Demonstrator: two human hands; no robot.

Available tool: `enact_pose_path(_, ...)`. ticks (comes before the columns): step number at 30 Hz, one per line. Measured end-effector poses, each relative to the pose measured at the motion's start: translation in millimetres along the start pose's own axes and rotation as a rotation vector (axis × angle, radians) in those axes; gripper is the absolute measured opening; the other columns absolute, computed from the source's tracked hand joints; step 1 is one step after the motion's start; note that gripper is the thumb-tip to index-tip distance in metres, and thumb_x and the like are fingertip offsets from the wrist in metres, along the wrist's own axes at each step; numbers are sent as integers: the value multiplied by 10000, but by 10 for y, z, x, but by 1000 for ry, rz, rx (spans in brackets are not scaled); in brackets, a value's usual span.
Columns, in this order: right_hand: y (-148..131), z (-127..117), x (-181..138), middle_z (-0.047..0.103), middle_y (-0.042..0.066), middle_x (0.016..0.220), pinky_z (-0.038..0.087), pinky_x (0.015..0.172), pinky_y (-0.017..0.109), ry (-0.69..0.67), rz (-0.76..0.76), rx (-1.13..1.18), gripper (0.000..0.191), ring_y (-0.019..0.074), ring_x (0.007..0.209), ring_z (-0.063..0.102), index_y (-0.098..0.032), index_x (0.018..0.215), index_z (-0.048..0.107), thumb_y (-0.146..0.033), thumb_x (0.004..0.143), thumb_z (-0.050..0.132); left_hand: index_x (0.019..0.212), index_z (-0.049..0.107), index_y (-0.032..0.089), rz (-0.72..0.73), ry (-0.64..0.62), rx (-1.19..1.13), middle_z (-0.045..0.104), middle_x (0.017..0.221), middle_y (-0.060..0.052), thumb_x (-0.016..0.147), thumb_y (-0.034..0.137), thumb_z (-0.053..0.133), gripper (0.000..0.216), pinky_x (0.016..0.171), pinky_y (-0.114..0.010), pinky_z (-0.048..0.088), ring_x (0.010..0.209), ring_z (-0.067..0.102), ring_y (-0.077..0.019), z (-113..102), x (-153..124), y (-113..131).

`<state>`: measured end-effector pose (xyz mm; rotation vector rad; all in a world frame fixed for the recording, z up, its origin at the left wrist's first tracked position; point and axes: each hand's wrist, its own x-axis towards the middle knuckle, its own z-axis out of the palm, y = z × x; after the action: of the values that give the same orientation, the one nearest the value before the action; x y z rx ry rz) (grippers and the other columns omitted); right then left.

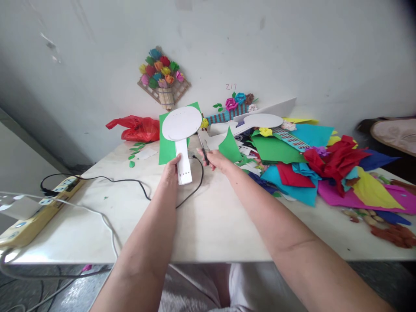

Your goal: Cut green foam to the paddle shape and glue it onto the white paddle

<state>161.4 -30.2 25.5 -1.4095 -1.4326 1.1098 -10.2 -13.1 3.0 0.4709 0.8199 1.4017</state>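
My left hand (170,171) is closed on the handle strip of a white paddle-shaped cardboard cutout (182,123), its oval head upward. Small dark dots run along the head and the strip's lower end. Behind the cutout is a green sheet (165,151); whether my fingers also grip it is hidden. My right hand (212,159), just right of the cutout, is wrapped round scissors (204,152) with dark handles, blades pointing up and away. I cannot tell how far the blades are apart. Another green piece (230,146) stands beyond that hand.
Coloured paper (286,147) is heaped at the right, near a second white cutout (263,120). A red plastic bag (141,128) and green paper leaves (131,164) lie at the left. A power strip (42,210) and black cable (107,179) cross the left side. A flower decoration (166,97) hangs behind.
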Motion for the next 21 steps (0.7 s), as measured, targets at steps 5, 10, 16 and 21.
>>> enact_pose_path(5,50,79,-6,631,38,548,317,287,185,-62,-3,80,540,41,299,356,-167,682,543,-703,673,614,1062,613,63,12,-13,11,686,649,-72,823,115,563,250,611,-252,575,525,652,-170,-14,19,-21)
enact_pose_path(10,62,66,-3,619,27,521,310,278,173,-44,20,82,542,37,299,353,-174,660,528,-706,651,630,1060,617,78,13,-13,22,681,646,-63,809,104,580,254,627,-264,577,525,647,-169,-32,19,-28)
enact_pose_path(16,36,47,-41,611,34,502,296,262,166,-85,74,40,564,31,293,340,-162,625,536,-720,658,614,1069,613,68,13,7,13,678,643,-60,813,82,570,260,633,-255,574,530,647,-167,-6,1,-28)
enact_pose_path(21,-9,66,-97,597,29,478,291,257,164,-144,109,45,539,28,283,328,-147,614,544,-671,727,592,1049,612,62,17,18,7,672,625,-55,816,86,563,239,597,-248,573,502,639,-160,-1,15,-51)
